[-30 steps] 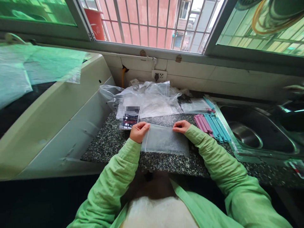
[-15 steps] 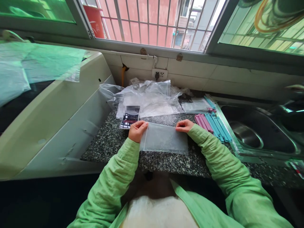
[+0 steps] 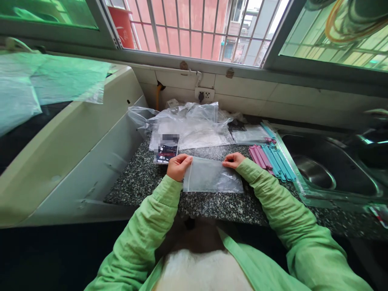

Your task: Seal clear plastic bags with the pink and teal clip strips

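1. Left of frame: cream appliance (image 3: 121, 93), plastic sheet (image 3: 69, 76) draped on top. No hand near it.
2. Left of centre, on the bench (image 3: 136, 173): flat dark item (image 3: 167, 151), partly blurred, just beyond the left hand (image 3: 179, 167).
3. Left hand: thumb and fingers pinching the upper left corner of the clear bag (image 3: 209, 178).
4. Clear bag: centre of frame, spread flat between the hands over the near part of the bench. No contents visible. Can't tell if its mouth is open or sealed. My read: handling of this one is unfinished, as neither hand has let go.
5. Behind it, upper centre: loose plastic heap (image 3: 194, 129), unsorted-looking, untouched.
6. Right hand (image 3: 234, 160): fingers pinching the bag's upper edge, toward its right end.
7. Right of centre: flat bags (image 3: 250, 135) with pink and teal bits at one end; inside or underneath, can't tell. Possibly done ones.
8. Pink strips (image 3: 260, 157), then teal strips (image 3: 277, 163), lined up loose beside the sink (image 3: 353, 165); none in hand, so those look left over.
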`<state>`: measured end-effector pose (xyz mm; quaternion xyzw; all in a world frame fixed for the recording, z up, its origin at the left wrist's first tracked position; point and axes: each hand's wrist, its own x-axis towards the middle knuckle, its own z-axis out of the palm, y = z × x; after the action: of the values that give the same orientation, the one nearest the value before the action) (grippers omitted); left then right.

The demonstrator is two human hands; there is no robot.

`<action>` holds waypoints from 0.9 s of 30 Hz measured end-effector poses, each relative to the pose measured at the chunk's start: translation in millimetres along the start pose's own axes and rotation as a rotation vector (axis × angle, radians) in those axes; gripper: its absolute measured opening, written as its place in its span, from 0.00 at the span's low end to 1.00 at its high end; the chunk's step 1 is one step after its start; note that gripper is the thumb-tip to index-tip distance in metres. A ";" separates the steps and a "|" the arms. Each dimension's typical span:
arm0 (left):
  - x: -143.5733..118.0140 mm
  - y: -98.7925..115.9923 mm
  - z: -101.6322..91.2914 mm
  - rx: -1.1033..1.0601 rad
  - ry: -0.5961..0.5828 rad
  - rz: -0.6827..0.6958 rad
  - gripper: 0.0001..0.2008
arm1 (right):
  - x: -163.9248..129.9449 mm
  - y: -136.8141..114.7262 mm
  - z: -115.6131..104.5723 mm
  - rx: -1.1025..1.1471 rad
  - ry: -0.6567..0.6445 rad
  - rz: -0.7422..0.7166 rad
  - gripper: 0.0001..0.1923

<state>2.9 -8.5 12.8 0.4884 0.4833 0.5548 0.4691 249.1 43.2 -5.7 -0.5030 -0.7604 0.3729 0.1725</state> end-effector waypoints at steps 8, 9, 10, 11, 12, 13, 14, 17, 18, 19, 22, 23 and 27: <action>0.8 -0.1 -1.6 -0.025 0.008 -0.005 0.12 | -2.4 1.2 -5.3 0.088 -0.032 -0.054 0.17; 0.8 -0.3 -2.1 -0.028 0.009 -0.005 0.12 | -2.9 1.1 -6.8 0.101 -0.040 -0.058 0.17; 0.9 -0.5 -2.6 -0.030 0.009 -0.004 0.12 | -3.5 0.9 -8.4 0.112 -0.050 -0.059 0.17; 1.0 -0.7 -2.9 -0.033 0.009 -0.002 0.12 | -4.0 0.8 -10.1 0.122 -0.062 -0.058 0.17; 1.2 -0.8 -3.3 -0.037 0.008 -0.002 0.12 | -4.6 0.7 -11.8 0.131 -0.074 -0.055 0.17; 1.3 -0.8 -3.5 -0.043 0.010 -0.001 0.12 | -5.1 0.8 -13.5 0.139 -0.086 -0.049 0.18; 1.4 -1.0 -3.6 -0.049 0.011 -0.002 0.12 | -5.5 1.1 -15.2 0.144 -0.096 -0.041 0.18; 1.3 -1.9 -3.5 -0.068 0.008 -0.008 0.12 | -5.8 3.1 -19.4 0.134 -0.106 -0.012 0.18; 1.2 -2.3 -3.3 -0.071 0.007 -0.010 0.12 | -5.6 4.0 -20.2 0.124 -0.102 -0.008 0.17; 1.0 -2.8 -3.1 -0.072 0.007 -0.009 0.12 | -5.3 4.9 -20.7 0.111 -0.095 -0.010 0.17; 0.4 -3.6 -2.0 -0.068 0.005 -0.004 0.12 | -4.2 6.1 -19.6 0.049 -0.073 -0.026 0.16; 0.1 -3.6 -1.5 -0.062 0.001 -0.001 0.12 | -3.7 5.8 -18.7 0.016 -0.064 -0.023 0.15; -0.7 -2.5 1.3 -0.004 -0.020 0.016 0.12 | -1.2 1.0 -13.3 -0.208 0.018 0.025 0.10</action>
<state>4.4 -8.9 10.3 0.4967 0.4738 0.5546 0.4704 258.8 47.6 2.4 -0.5311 -0.7871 0.2894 0.1215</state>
